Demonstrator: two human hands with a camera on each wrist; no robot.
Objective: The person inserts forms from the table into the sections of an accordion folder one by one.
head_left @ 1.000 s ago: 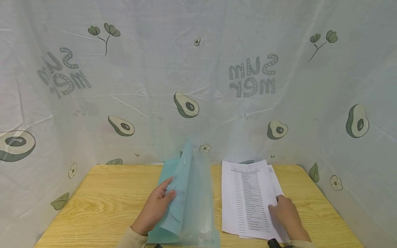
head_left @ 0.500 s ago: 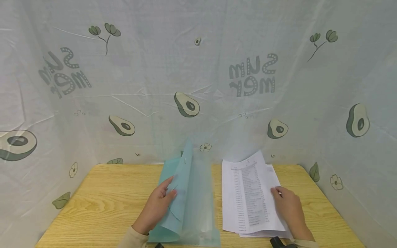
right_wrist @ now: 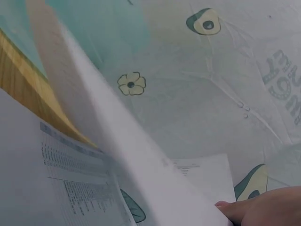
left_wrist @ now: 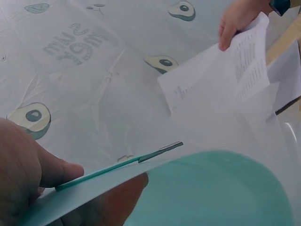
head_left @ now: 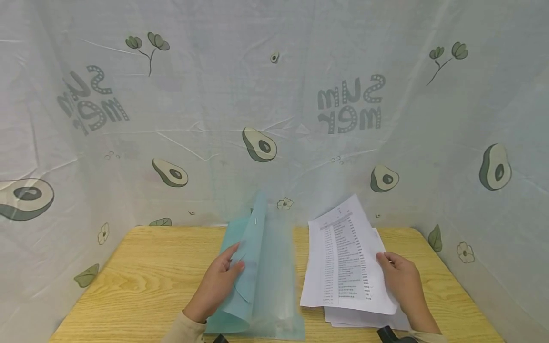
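My left hand (head_left: 218, 285) pinches the raised light-blue cover of a plastic folder (head_left: 246, 297), thumb on one face and fingers behind it. A thin fastener strip (left_wrist: 161, 151) sticks out along that cover in the left wrist view. The folder's translucent part (head_left: 276, 281) lies to the right on the table. On the other side, my right hand (head_left: 402, 282) grips a printed sheet (head_left: 343, 264) by its right edge, thumb on top. This sheet is tilted, its far edge lifted. More white paper (head_left: 364, 318) lies beneath it on the table.
Both hands work over a wood-grain table (head_left: 163, 267). A pale plastic curtain (head_left: 206, 95) printed with avocados hangs around its back and sides. A dark wrist strap (head_left: 388, 334) shows at the right sleeve.
My right hand has moved slightly up and right, lifting the top sheet off the paper below and tilting it. The left hand and the folder have stayed almost still.
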